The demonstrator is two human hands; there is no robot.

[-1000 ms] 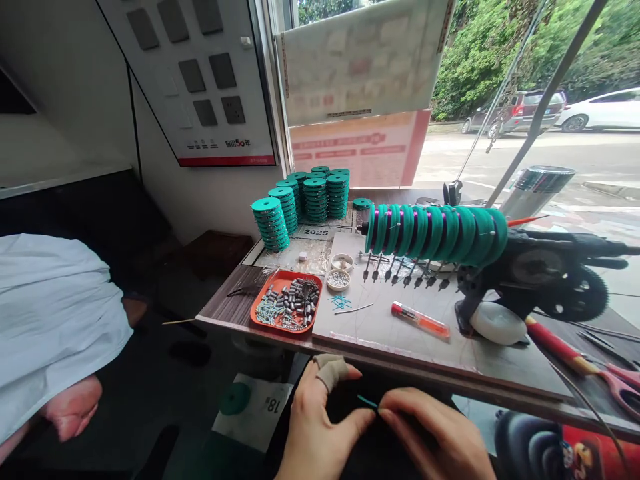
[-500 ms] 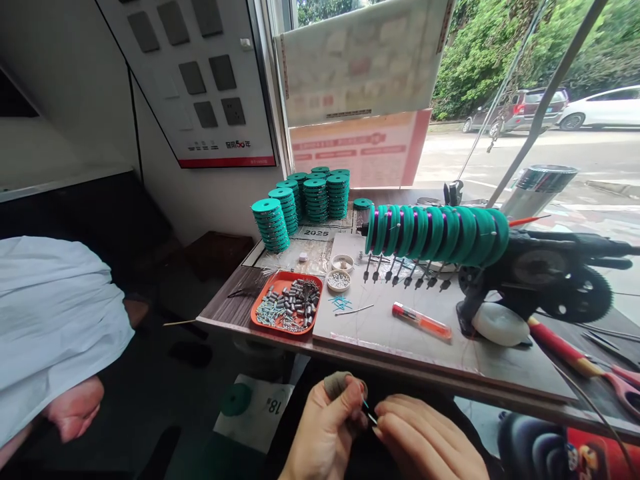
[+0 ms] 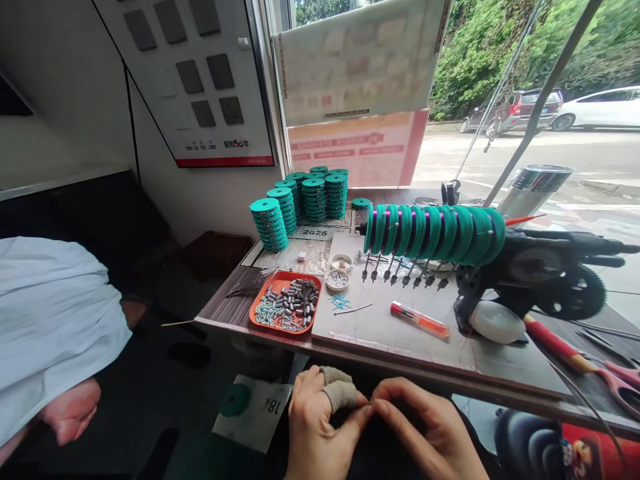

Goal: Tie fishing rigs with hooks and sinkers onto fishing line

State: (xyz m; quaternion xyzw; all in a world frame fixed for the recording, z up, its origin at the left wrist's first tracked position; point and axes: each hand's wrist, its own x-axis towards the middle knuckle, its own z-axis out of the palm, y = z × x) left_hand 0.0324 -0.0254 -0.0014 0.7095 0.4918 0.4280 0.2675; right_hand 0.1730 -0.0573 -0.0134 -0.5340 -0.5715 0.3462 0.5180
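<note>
In front of the table edge, above my dark-clothed lap, both hands meet at their fingertips. My left hand (image 3: 323,427) is closed in a pinch, with beige finger wraps (image 3: 341,393) on its fingers. Thumb and index finger of my right hand (image 3: 423,427) are pinched together against the left fingertips. Whatever sits between them is hidden or too small to make out. Nearest on the tabletop is an orange tray (image 3: 255,321) of dark metal weights, swivels and teal pieces. Small teal sticks (image 3: 340,302) lie beside a little bowl of silvery beads (image 3: 337,280).
A black winding device (image 3: 540,267) carries a row of green foam spools (image 3: 435,233). Green spool stacks (image 3: 269,223) stand at the back left. An orange-capped tube (image 3: 419,320) and scissors (image 3: 617,383) lie to the right. Another person's hand (image 3: 73,407) is at far left.
My left hand has turned so its wrapped fingers face up, and the right fingers have closed in against it. The thin teal and pale piece seen between them is now hidden.
</note>
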